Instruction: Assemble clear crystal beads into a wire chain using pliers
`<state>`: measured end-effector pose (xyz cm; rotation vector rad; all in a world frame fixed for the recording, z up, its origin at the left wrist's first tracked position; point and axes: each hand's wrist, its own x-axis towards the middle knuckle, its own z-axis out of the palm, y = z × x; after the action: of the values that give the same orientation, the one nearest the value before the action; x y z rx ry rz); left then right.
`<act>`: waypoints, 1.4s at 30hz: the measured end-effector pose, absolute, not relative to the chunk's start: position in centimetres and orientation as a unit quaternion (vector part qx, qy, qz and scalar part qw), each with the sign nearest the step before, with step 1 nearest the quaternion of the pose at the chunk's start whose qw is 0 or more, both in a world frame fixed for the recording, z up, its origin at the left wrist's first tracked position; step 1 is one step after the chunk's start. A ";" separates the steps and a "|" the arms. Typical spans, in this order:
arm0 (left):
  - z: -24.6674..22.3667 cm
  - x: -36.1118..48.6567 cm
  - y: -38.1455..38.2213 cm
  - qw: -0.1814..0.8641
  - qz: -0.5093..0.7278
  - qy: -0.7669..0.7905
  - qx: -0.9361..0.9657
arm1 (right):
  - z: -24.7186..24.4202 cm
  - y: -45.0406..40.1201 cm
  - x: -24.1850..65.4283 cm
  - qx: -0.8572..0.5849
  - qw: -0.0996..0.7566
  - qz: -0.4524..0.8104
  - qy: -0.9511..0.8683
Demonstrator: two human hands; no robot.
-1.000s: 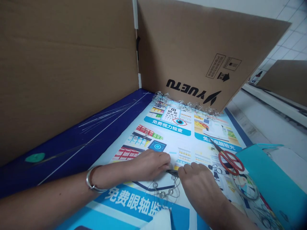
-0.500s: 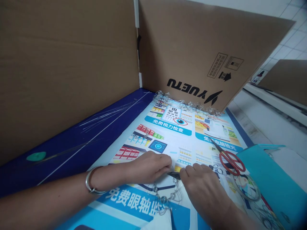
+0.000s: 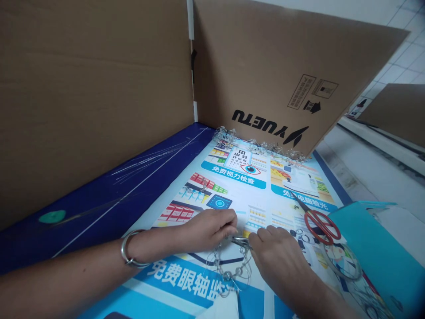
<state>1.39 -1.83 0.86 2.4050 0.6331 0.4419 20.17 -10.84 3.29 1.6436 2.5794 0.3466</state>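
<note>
My left hand (image 3: 210,228) is closed, thumb against the curled fingers, at one end of a beaded wire strand (image 3: 227,275). Clear round beads and thin looping wires hang from it in a curve over the printed sheet. My right hand (image 3: 282,254) is wrapped around a pair of small pliers (image 3: 241,242). Their metal jaws point left, close to my left fingertips and the top of the strand. The handles are hidden inside my right fist, and I cannot tell exactly what the jaws grip.
Red-handled scissors (image 3: 322,226) lie at the right beside a coil of wire (image 3: 341,263) and a teal folder (image 3: 375,239). More beaded wire strands (image 3: 262,146) line the foot of the cardboard panel (image 3: 265,66). A green piece (image 3: 52,216) and loose wires (image 3: 149,159) lie at the left.
The pliers have turned slightly, so their jaws now show bright metal. My left thumb and fingers have shifted a little at the strand's end; my right hand stays in nearly the same spot.
</note>
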 end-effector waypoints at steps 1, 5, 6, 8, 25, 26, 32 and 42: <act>0.8 1.3 -1.8 0.301 0.166 0.240 0.908 | 3.1 -10.8 20.2 0.537 0.025 0.112 0.836; 0.8 1.2 -1.7 0.303 0.177 0.227 0.909 | 2.8 -10.6 20.4 0.543 0.018 0.102 0.833; 0.8 1.2 -1.7 0.303 0.181 0.222 0.909 | 2.7 -10.6 20.4 0.545 0.016 0.099 0.832; 0.9 1.2 -1.7 0.306 0.189 0.216 0.908 | 2.7 -10.6 20.5 0.553 0.010 0.092 0.828; 0.4 0.9 -1.4 0.274 0.215 0.233 0.908 | 1.8 -10.3 20.7 0.594 -0.018 0.067 0.801; 0.3 0.9 -1.4 0.268 0.218 0.228 0.910 | 1.6 -10.2 20.7 0.596 -0.024 0.064 0.800; 0.5 0.9 -1.6 0.260 0.196 0.210 0.922 | 1.2 -9.7 21.2 0.590 -0.070 -0.002 0.804; 0.7 0.9 -1.6 0.287 0.169 0.224 0.916 | 0.9 -9.3 21.4 0.574 -0.123 -0.046 0.808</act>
<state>0.90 -1.57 0.70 2.4471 0.5992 0.4522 21.43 -9.29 0.88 1.9584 2.7603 -0.1586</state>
